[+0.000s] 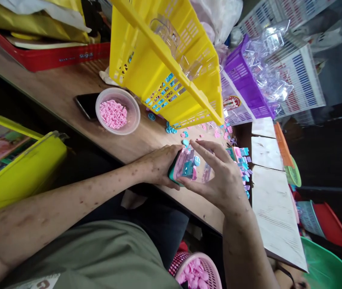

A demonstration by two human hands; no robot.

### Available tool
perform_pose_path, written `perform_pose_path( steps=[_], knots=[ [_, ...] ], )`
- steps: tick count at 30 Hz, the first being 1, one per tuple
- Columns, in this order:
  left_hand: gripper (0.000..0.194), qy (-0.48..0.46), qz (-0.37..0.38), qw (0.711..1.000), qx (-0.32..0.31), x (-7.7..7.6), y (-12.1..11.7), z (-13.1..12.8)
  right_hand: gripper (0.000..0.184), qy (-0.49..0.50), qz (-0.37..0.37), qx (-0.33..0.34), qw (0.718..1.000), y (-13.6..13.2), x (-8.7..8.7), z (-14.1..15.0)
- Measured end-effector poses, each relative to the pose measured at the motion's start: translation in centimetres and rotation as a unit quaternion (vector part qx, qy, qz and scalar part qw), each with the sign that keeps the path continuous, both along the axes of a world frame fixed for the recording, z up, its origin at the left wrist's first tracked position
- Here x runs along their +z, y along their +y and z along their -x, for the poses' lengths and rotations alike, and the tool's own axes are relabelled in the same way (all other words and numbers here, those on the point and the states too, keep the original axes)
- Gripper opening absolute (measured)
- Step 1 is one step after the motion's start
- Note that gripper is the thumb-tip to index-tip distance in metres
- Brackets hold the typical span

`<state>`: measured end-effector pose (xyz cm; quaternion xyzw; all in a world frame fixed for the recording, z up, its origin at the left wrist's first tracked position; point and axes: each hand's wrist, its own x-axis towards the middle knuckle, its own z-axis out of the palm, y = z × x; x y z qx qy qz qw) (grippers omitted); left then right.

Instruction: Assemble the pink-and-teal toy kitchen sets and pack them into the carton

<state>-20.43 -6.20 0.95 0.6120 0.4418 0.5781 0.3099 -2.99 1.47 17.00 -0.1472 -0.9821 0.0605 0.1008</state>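
Note:
Between my two hands is a small toy case (pixel 188 164) with a teal and pink base, a clear plastic cover and blue and pink pieces inside. My left hand (pixel 161 166) wraps round its base. My right hand (pixel 223 176) has its thumb and fingers closed on the clear cover from the other side. Just beyond the case lies a small blue round piece (pixel 185 142) on the wooden table (pixel 146 146). Several small pink and blue parts are scattered further back.
A yellow basket (pixel 146 68) stands behind, holding clear plastic pieces. Left of it are a tub (pixel 133 116) of pink parts and a dark phone (pixel 86 105). A purple basket (pixel 237 64) is at the back right. Pink pieces fill a basket (pixel 213 269) below the table.

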Motion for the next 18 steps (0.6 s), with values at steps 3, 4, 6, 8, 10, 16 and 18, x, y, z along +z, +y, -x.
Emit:
perform_pose_path(
  steps=[3,4,6,8,10,16,18],
  knots=[
    [0.117,0.039,-0.007,0.999,0.001,-0.2,0.0,0.0,0.085,-0.002,-0.004,-0.001,1.0,0.3,0.0,-0.1],
    [0.119,0.044,-0.007,0.999,0.003,-0.3,0.0,0.0,0.085,-0.003,-0.004,-0.001,1.0,0.4,-0.1,-0.1],
    [0.117,0.055,-0.005,0.998,0.009,-0.3,-0.1,0.0,0.087,-0.003,-0.005,-0.003,1.0,0.2,-0.2,-0.1],
    [0.113,0.07,-0.001,0.997,0.017,-0.2,-0.3,0.0,0.09,0.002,-0.016,-0.004,1.0,-0.2,-0.2,-0.1],
    [0.109,0.085,0.002,0.996,0.025,-0.1,-0.5,-0.1,0.088,0.008,-0.034,-0.005,0.999,-0.7,-0.2,-0.1],
    [0.107,0.106,0.006,0.994,0.04,0.2,-0.8,-0.4,0.08,0.014,-0.055,-0.013,0.998,-0.9,-0.3,-0.5],
    [0.108,0.111,0.007,0.993,0.041,0.2,-0.8,-0.4,0.081,0.004,-0.042,-0.008,0.999,-0.6,-0.2,-0.5]
  ],
)
